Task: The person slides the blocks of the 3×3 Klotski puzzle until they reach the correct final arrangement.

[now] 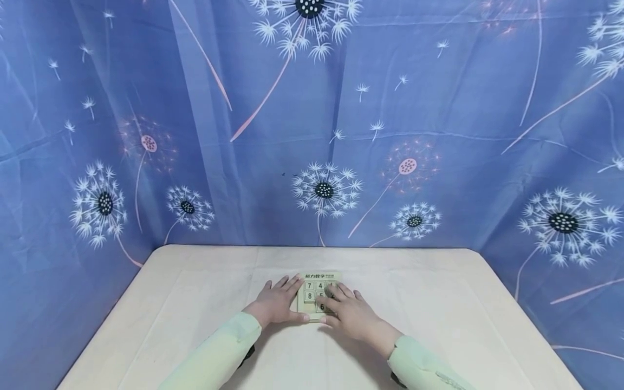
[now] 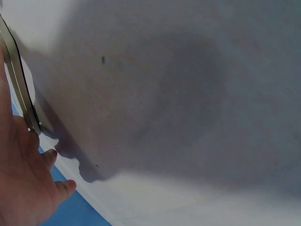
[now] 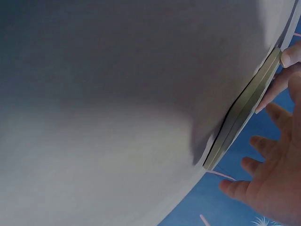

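Note:
A pale green number slide puzzle (image 1: 310, 309) lies flat on the table, with dark printed characters along its top edge. Tiles reading 7, 4, 8 and 6 show in the head view; others are partly covered by fingers. My left hand (image 1: 277, 303) holds the puzzle's left side, fingers by its upper corner and thumb at the lower one. Over the tiles on the right, my right hand (image 1: 355, 315) lays its fingertips, fingers spread, thumb near the bottom edge. Seen edge-on, the puzzle appears thin in the left wrist view (image 2: 21, 77) and the right wrist view (image 3: 242, 110).
The table (image 1: 205, 292) has a pale cream cover. A blue curtain (image 1: 273, 216) printed with dandelions hangs behind it and along both sides. Light green sleeves (image 1: 219, 352) cover both forearms.

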Available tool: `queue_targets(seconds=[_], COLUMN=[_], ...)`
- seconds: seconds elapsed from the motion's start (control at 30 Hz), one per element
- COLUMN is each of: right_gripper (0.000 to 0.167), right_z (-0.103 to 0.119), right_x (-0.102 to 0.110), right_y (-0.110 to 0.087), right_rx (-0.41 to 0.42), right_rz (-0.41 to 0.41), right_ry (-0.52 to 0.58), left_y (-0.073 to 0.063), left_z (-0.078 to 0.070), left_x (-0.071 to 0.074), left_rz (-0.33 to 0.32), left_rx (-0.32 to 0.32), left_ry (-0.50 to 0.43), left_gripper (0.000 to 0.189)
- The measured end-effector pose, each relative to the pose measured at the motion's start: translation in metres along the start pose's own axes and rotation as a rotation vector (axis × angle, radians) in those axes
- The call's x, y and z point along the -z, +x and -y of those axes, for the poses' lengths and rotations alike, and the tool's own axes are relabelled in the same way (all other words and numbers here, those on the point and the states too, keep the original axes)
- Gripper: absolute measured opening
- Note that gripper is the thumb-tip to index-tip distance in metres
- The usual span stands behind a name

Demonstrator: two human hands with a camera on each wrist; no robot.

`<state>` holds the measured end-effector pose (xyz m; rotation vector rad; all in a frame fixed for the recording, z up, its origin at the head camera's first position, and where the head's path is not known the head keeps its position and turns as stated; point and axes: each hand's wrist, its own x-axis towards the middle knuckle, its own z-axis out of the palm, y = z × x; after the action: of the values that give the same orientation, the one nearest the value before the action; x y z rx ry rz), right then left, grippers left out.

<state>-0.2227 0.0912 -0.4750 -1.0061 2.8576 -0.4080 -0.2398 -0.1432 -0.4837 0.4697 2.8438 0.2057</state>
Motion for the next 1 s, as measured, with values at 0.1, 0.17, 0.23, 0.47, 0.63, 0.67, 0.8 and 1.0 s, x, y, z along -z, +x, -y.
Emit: queue_targets(seconds=[0.1, 0.17, 0.23, 0.47, 0.63, 0.67, 0.8, 1.0], right_gripper=[0.054, 0.054, 0.054, 0.052, 0.052, 0.052, 0.052, 0.053], right_z=[0.002, 0.003, 0.004, 0.007, 0.005, 0.005, 0.004, 0.006], right_x=[0.0, 0.0, 0.0, 0.0, -0.001, -0.002, -0.003, -0.005], right_y=[0.004, 0.006, 0.009, 0.011, 0.009, 0.009, 0.009, 0.008], right_rx=[-0.01, -0.01, -0.012, -0.029, -0.021, -0.019, -0.014, -0.023], right_rz=[0.015, 0.022, 0.027, 0.048, 0.056, 0.053, 0.039, 0.034], right_ry=[0.012, 0.019, 0.016, -0.001, -0.001, 0.001, 0.013, 0.014], left_y=[0.001, 0.001, 0.001, 0.003, 0.004, 0.005, 0.005, 0.005], left_z=[0.0, 0.0, 0.0, 0.001, 0.001, 0.001, 0.002, 0.002], left_x=[-0.001, -0.002, -0.002, -0.003, -0.003, -0.003, -0.003, -0.004], left_rz=[0.0, 0.001, 0.002, 0.0, 0.003, 0.003, -0.004, -0.003], left_rx=[0.002, 0.004, 0.003, 0.004, 0.004, 0.004, 0.004, 0.003], left_ry=[0.002, -0.001, -0.005, 0.01, 0.014, 0.011, 0.007, -0.001], left_gripper=[0.101, 0.101, 0.101, 0.101, 0.101, 0.101, 0.101, 0.1])
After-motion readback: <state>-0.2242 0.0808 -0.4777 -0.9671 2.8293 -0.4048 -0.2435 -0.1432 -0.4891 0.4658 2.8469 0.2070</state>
